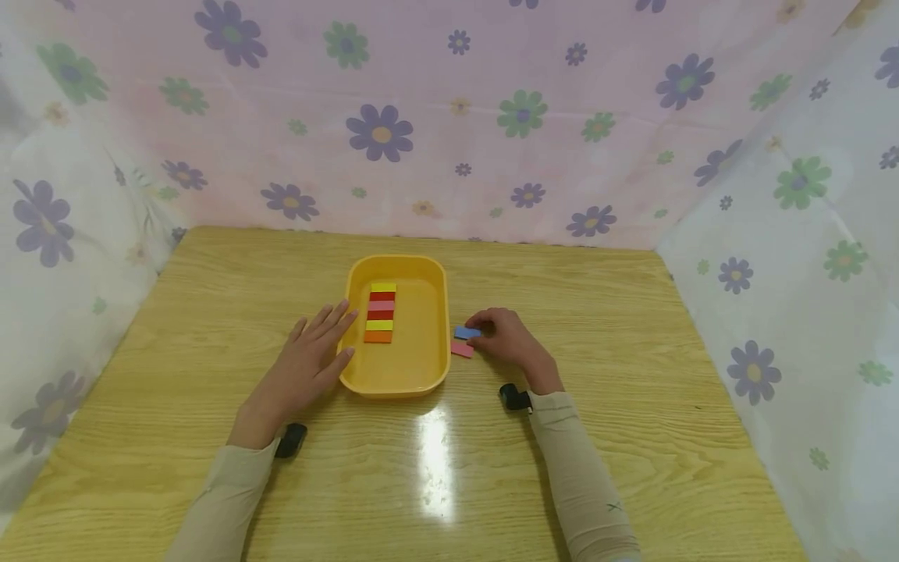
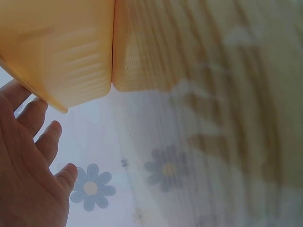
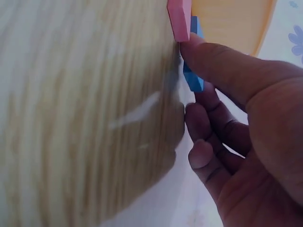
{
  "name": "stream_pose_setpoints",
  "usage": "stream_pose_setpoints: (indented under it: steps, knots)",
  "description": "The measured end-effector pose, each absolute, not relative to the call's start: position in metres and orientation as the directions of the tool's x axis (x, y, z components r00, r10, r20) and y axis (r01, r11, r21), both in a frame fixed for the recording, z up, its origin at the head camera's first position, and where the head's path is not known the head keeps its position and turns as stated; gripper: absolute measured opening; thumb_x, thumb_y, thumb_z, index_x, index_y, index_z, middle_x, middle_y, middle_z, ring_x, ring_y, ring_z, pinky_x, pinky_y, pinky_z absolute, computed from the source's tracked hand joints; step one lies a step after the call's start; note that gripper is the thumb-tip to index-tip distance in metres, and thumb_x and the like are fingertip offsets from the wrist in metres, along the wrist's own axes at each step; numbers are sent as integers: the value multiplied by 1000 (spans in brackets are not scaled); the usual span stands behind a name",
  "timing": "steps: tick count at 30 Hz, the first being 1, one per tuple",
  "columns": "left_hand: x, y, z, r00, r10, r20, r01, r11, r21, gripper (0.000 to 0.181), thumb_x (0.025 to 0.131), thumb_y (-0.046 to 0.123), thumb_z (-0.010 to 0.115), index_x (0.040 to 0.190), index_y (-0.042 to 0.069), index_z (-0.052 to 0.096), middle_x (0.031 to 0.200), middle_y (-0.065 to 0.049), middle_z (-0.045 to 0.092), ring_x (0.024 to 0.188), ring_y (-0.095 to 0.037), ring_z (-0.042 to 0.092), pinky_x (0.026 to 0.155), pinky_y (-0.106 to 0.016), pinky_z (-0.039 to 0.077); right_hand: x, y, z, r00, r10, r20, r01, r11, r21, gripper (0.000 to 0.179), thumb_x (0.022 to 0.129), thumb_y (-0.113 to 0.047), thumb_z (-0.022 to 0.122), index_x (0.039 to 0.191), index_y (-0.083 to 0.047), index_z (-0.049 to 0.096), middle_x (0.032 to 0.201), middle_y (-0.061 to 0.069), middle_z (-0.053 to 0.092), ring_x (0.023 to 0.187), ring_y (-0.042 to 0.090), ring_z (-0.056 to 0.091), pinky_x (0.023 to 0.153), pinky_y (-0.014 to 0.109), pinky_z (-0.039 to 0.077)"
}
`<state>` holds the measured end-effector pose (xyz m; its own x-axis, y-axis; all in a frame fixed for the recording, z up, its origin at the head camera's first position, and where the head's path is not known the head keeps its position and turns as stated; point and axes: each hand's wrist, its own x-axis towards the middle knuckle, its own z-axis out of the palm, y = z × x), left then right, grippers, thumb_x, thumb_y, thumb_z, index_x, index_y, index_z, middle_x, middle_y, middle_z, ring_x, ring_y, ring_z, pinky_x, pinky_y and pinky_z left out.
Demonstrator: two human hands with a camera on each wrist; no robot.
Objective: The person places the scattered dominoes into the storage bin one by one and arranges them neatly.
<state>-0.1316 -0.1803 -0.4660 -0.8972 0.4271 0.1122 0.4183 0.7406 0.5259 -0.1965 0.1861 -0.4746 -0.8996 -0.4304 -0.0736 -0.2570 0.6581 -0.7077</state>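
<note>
A yellow plastic tray [image 1: 421, 343] stands on the table with a column of flat blocks in yellow, red, pink and orange [image 1: 380, 314] along its left side. My left hand [image 1: 303, 373] lies at the tray's left rim, fingers spread and fairly straight, the fingertips over the edge. Just outside the right wall, my right hand [image 1: 511, 341] pinches a blue block [image 1: 465, 332] between thumb and fingers, low over the table. Nearer to me lies a pink block [image 1: 461, 351], close beside the tray; in the right wrist view the thumb tip is right by this pink block [image 3: 180, 21].
The wood-grain table [image 1: 604, 468] reaches back to a flower-printed cloth [image 1: 449, 117] that hangs behind and along both sides. Black wrist cameras [image 1: 516, 397] sit at both cuffs. Light glares off the tabletop in front of the tray.
</note>
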Motion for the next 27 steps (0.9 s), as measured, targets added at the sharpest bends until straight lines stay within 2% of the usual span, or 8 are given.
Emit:
stream_pose_setpoints:
  steps: [10,17,27]
  knots:
    - [-132,-180,-464,-896,428,121,423,736,528,63,106,30,53,162,13,29,170,-9,19,156,-40,14,122,-66,7,-197,193,-475,-914,-406,17,-273,582,-766,28,84,-6,82,111,1,75,109,14,74,93,24,69,86,39,58]
    - [-133,-179,-467,-896,426,120,420,730,539,63,106,31,53,162,13,29,170,-9,19,157,-39,13,122,-66,6,-194,198,-475,-919,-393,4,-240,552,-799,34,81,-3,84,113,0,75,108,14,74,89,25,68,82,39,60]
    - [-134,-180,-469,-897,426,117,418,731,539,64,105,29,55,162,13,29,170,-10,20,156,-39,13,122,-67,6,-189,200,-481,-932,-360,35,-212,463,-861,30,82,0,83,111,1,76,106,18,75,90,30,70,83,42,60]
